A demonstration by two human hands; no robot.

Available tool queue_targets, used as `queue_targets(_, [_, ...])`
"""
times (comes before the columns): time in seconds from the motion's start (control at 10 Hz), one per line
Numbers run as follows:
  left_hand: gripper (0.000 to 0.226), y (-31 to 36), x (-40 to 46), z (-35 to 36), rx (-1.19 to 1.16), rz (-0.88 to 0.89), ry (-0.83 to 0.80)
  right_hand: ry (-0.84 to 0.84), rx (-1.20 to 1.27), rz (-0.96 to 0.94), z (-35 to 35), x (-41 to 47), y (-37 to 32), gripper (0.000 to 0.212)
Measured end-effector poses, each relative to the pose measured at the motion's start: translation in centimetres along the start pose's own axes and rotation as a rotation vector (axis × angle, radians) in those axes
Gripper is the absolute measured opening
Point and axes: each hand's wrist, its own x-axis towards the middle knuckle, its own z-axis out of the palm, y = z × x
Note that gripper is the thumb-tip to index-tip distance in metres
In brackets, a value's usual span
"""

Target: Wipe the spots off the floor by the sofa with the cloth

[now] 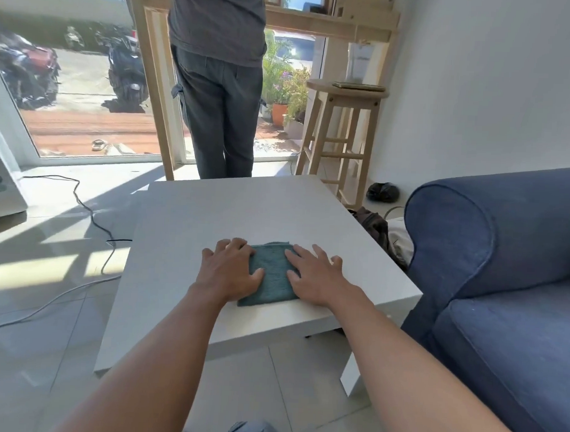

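Folded teal cloth [273, 273] lies on the white desk [187, 212], both hands' fingers [234, 246] spread flat on it, gripping nothing; floor wiping by the blue sofa [502, 255] hasn't begun.

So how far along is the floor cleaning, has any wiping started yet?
Not yet, it seems. The teal cloth lies folded on the white table, with the left hand and right hand flat on its edges, neither in a closed grip. Still left: lift the cloth, get down to the floor beside the blue sofa and wipe. No spots are visible from here.
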Motion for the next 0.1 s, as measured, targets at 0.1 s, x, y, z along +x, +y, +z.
queue_targets(0.1, [0.053,2.62,1.76,-1.53,0.036,0.088,0.002,0.122,0.013,0.062,-1.57,-1.88,1.22,0.046])
